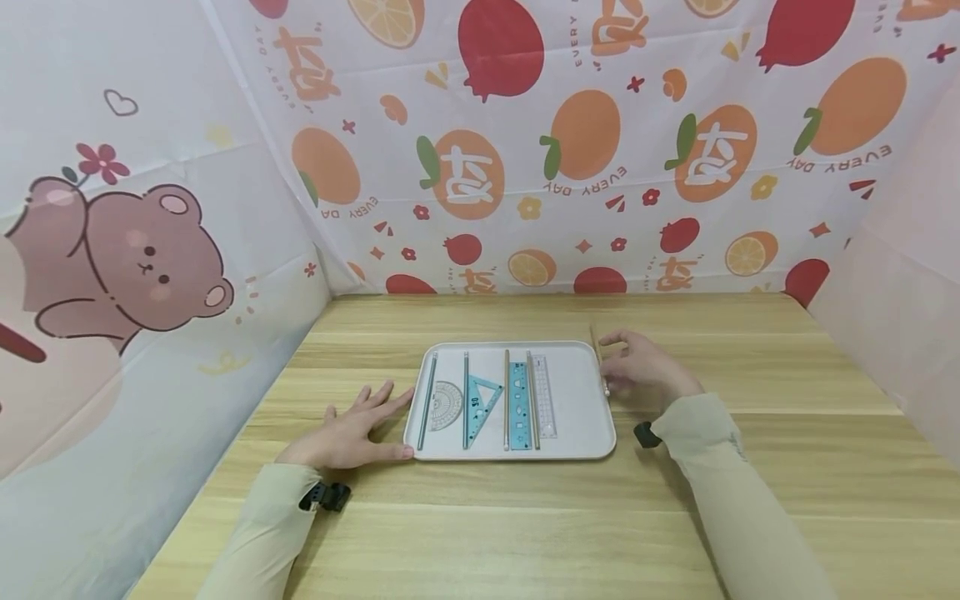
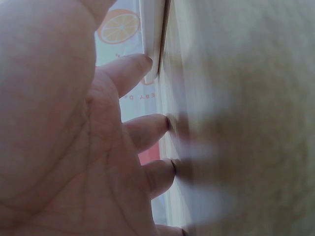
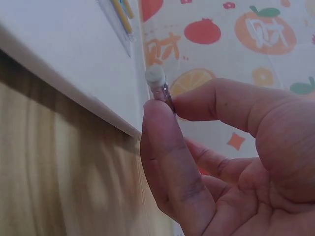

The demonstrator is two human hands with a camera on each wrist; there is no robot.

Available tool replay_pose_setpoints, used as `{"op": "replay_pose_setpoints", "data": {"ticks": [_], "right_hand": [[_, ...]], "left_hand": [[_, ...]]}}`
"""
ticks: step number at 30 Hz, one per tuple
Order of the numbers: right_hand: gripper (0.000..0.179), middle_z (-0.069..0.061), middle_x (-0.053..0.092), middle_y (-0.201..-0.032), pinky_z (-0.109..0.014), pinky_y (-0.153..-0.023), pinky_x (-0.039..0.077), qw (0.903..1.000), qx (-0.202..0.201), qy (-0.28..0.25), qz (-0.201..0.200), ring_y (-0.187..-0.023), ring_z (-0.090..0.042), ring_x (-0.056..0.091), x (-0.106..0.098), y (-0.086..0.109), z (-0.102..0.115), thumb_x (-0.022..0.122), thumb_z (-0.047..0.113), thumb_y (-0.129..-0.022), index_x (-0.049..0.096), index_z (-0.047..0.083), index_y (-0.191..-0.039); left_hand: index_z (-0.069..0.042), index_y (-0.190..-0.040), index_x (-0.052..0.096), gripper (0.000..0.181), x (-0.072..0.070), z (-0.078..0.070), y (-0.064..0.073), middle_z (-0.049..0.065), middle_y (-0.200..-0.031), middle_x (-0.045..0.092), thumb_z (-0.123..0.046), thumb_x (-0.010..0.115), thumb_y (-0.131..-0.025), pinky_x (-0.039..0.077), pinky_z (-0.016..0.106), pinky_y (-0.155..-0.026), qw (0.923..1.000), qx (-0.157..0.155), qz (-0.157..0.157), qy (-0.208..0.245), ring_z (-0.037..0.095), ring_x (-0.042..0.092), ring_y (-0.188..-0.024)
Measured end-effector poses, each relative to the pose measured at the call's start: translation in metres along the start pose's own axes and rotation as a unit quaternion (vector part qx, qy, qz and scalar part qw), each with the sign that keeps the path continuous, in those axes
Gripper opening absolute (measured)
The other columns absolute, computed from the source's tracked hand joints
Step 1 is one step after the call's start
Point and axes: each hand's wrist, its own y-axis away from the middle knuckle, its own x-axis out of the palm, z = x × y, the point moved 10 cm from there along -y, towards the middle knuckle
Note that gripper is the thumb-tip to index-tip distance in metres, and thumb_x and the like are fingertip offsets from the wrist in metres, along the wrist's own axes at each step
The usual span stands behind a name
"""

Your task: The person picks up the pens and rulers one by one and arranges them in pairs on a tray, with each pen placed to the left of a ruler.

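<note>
At the tray's right edge my right hand (image 1: 647, 367) pinches a pencil (image 3: 160, 86) between thumb and fingers, its white eraser end showing in the right wrist view. My left hand (image 1: 352, 433) lies with fingers spread at the left side of the white tray (image 1: 577, 442), index finger and thumb right at its rim. From left to right the tray bears a dark green pencil (image 1: 428, 404), a clear protractor (image 1: 446, 406), a second green pencil (image 1: 466, 417), a blue set square (image 1: 480, 404), a tan pencil (image 1: 506, 408), a blue ruler (image 1: 519, 408), another tan pencil (image 1: 534, 404) and a clear ruler (image 1: 548, 400).
The tray stands on a wood-grain table (image 1: 510, 525). Behind the table hangs a fruit-printed cloth (image 1: 525, 167), and a bear-printed cloth (image 1: 150, 250) covers the left side. A pale pink cloth (image 1: 915, 292) borders the right.
</note>
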Motion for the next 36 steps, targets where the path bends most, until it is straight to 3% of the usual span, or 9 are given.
{"op": "replay_pose_setpoints", "data": {"ticks": [6,15,30,36], "right_hand": [[0.061,-0.018,0.073,-0.110,-0.036,-0.081,0.061,0.9998,0.002,0.017,0.006,-0.085,-0.023,0.072,0.008,0.006,0.002,0.070,0.013,-0.102,0.043,0.001,-0.156],[0.062,-0.015,0.071,-0.102,-0.031,-0.070,0.057,0.9993,-0.019,0.031,0.012,-0.077,-0.019,0.066,0.023,0.010,0.006,0.071,0.008,-0.098,0.045,-0.001,-0.153],[0.061,-0.018,0.070,-0.105,-0.033,-0.078,0.065,0.9995,-0.020,0.014,0.021,-0.082,-0.019,0.071,0.041,0.013,0.018,0.072,0.003,-0.096,0.046,-0.004,-0.151],[0.060,-0.015,0.071,-0.099,-0.030,-0.075,0.063,0.9992,-0.022,0.021,0.027,-0.078,-0.018,0.071,0.049,0.013,0.018,0.074,0.004,-0.094,0.048,-0.002,-0.148]], "left_hand": [[-0.034,-0.171,0.028,0.103,-0.001,-0.001,0.000,0.022,-0.180,0.012,-0.074,0.074,-0.088,0.000,0.096,-0.110,1.0000,0.001,-0.001,-0.004,0.060,0.003,-0.163],[-0.032,-0.171,0.030,0.102,-0.001,-0.005,0.002,0.023,-0.180,0.013,-0.070,0.076,-0.089,0.000,0.096,-0.110,1.0000,0.006,-0.001,0.003,0.060,0.004,-0.163],[-0.033,-0.171,0.030,0.102,-0.004,-0.004,0.002,0.024,-0.180,0.014,-0.072,0.075,-0.089,0.002,0.096,-0.110,1.0000,0.005,-0.004,-0.007,0.061,0.006,-0.162],[-0.032,-0.172,0.028,0.102,-0.002,-0.003,0.004,0.023,-0.180,0.012,-0.071,0.075,-0.089,0.000,0.096,-0.110,1.0000,0.008,0.000,0.002,0.060,0.003,-0.162]]}}
